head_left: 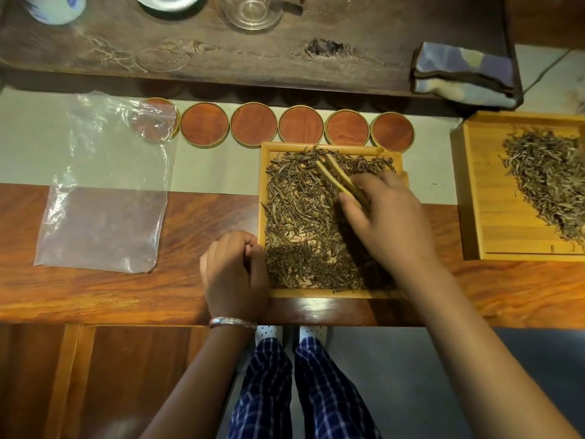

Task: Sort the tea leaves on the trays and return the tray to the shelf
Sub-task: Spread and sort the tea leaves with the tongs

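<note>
right hand (389,217) grip: holding bamboo tongs (340,179), tips apart over tea leaves (304,223) | left hand (235,274) grip: fingers curled against left rim of tray (261,191), whether it holds anything cannot tell | tray: on table (126,296) near front edge | second tray (474,191) with leaves: to the right, apart | plastic bag (104,185): left

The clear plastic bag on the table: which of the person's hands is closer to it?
Left. The left hand rests at the near-left corner of the tea tray, just right of the plastic bag. The right hand holds bamboo tweezers over the tray, farther right.
</note>
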Demonstrator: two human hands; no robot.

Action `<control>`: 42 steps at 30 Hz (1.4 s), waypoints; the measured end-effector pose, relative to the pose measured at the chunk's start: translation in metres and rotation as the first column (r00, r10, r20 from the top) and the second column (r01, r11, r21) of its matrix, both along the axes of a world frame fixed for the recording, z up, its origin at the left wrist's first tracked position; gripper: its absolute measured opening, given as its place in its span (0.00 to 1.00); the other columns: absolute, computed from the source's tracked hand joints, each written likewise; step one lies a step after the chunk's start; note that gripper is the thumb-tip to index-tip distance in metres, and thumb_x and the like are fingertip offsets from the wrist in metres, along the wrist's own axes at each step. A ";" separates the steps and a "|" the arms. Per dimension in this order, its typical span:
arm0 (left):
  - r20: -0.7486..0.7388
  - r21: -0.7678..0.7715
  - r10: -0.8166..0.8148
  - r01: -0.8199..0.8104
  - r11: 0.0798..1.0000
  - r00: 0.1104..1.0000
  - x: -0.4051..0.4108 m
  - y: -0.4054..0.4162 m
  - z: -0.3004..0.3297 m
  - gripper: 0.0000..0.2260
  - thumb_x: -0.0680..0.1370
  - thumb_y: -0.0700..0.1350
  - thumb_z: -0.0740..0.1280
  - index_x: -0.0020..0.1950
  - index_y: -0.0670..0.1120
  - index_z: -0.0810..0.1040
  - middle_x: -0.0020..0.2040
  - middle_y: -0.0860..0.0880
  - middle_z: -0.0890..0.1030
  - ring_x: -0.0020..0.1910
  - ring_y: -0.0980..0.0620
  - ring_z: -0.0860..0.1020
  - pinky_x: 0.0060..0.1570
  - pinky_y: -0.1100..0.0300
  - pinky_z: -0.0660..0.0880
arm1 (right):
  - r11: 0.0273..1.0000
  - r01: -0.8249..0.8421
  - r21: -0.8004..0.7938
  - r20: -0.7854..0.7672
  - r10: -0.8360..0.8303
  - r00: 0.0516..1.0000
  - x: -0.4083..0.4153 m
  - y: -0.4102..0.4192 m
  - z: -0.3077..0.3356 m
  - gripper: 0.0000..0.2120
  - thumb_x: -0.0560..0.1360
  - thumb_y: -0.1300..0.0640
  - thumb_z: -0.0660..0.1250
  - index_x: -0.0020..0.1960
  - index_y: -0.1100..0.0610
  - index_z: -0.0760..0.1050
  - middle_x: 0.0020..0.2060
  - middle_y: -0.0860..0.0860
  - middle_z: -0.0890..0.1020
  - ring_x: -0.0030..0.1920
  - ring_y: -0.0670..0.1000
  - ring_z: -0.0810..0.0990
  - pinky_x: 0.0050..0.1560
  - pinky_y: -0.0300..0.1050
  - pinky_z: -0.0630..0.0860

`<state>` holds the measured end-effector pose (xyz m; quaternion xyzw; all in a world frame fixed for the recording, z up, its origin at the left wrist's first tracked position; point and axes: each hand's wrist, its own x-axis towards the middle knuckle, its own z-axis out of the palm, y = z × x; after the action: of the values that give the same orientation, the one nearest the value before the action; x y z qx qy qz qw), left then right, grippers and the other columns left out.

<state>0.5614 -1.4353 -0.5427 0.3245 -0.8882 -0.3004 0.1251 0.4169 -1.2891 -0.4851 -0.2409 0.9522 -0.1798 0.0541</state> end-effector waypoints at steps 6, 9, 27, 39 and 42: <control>-0.002 -0.003 0.006 -0.006 1.000 1.000 -0.001 0.000 0.000 0.06 0.75 0.42 0.59 0.38 0.46 0.71 0.35 0.53 0.70 0.35 0.53 0.66 0.41 0.58 0.57 | 0.997 -0.063 0.035 0.033 0.062 0.998 0.001 -0.035 -0.006 0.16 0.79 0.47 0.59 0.58 0.57 0.74 0.47 0.54 0.73 0.45 0.56 0.75 0.37 0.44 0.67; -0.015 0.001 0.007 -0.007 1.000 1.000 -0.001 0.000 -0.001 0.06 0.74 0.43 0.59 0.37 0.47 0.71 0.34 0.54 0.69 0.35 0.53 0.65 0.41 0.58 0.58 | 0.998 -0.049 0.029 0.016 0.049 0.999 0.001 -0.036 -0.006 0.16 0.79 0.47 0.59 0.59 0.56 0.74 0.47 0.53 0.74 0.45 0.56 0.76 0.37 0.45 0.69; -0.002 -0.003 0.003 -0.003 1.000 1.000 -0.001 0.000 -0.002 0.07 0.75 0.43 0.58 0.38 0.46 0.71 0.34 0.53 0.69 0.34 0.51 0.66 0.41 0.57 0.58 | 0.996 -0.083 0.032 0.154 0.077 0.985 0.087 0.014 0.007 0.15 0.78 0.49 0.61 0.60 0.54 0.76 0.45 0.51 0.74 0.41 0.51 0.77 0.33 0.46 0.78; -0.038 -0.017 -0.029 0.029 0.999 0.999 0.001 -0.002 -0.005 0.07 0.75 0.45 0.57 0.40 0.46 0.72 0.36 0.52 0.71 0.37 0.52 0.65 0.40 0.58 0.55 | 0.992 0.122 0.030 0.080 -0.124 0.989 0.070 0.042 -0.001 0.13 0.77 0.50 0.65 0.57 0.55 0.76 0.43 0.52 0.74 0.38 0.54 0.77 0.29 0.40 0.68; -0.028 0.011 -0.015 0.016 1.000 0.999 0.001 -0.003 -0.007 0.06 0.74 0.46 0.56 0.40 0.48 0.71 0.36 0.53 0.70 0.37 0.52 0.66 0.40 0.58 0.55 | 0.994 0.105 -0.017 0.073 -0.104 0.992 0.074 0.038 -0.001 0.13 0.77 0.50 0.64 0.57 0.55 0.76 0.43 0.52 0.74 0.38 0.53 0.76 0.29 0.42 0.71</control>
<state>0.5627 -1.4378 -0.5501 0.3141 -0.8872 -0.3107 0.1334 0.4906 -1.2512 -0.4864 -0.1844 0.9591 -0.2008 0.0766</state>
